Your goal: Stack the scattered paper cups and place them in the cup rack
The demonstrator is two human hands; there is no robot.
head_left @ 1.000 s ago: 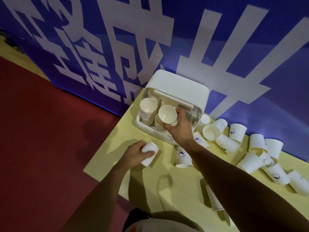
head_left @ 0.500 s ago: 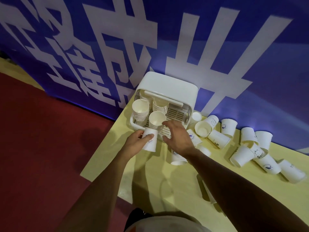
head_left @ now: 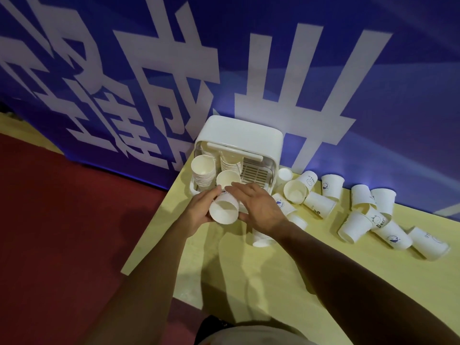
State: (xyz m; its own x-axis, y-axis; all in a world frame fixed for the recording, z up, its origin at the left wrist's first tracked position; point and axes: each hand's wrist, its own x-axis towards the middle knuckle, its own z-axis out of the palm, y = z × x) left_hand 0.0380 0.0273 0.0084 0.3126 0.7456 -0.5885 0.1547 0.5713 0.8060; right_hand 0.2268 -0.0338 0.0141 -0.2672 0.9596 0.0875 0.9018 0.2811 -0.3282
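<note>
My left hand (head_left: 199,210) grips a white paper cup (head_left: 224,209), tilted with its mouth toward me, just in front of the white cup rack (head_left: 239,140). My right hand (head_left: 258,207) is at the cup's right side, fingers straight and spread over it, thumb touching near its rim. Inside the rack stand stacks of cups: a tall one at the left (head_left: 203,173), a low one in front (head_left: 228,179) and one behind (head_left: 230,161). Several loose cups (head_left: 323,202) lie scattered on the table to the right.
The yellow table (head_left: 249,275) has its left corner edge near my left forearm; red floor (head_left: 62,232) lies beyond it. A blue banner wall (head_left: 323,70) rises right behind the rack and cups. One cup (head_left: 261,239) stands mouth down under my right wrist.
My right hand left the stack in the rack and drew back to the cup. My left hand lifted that cup from the table toward the rack and tipped its mouth toward me.
</note>
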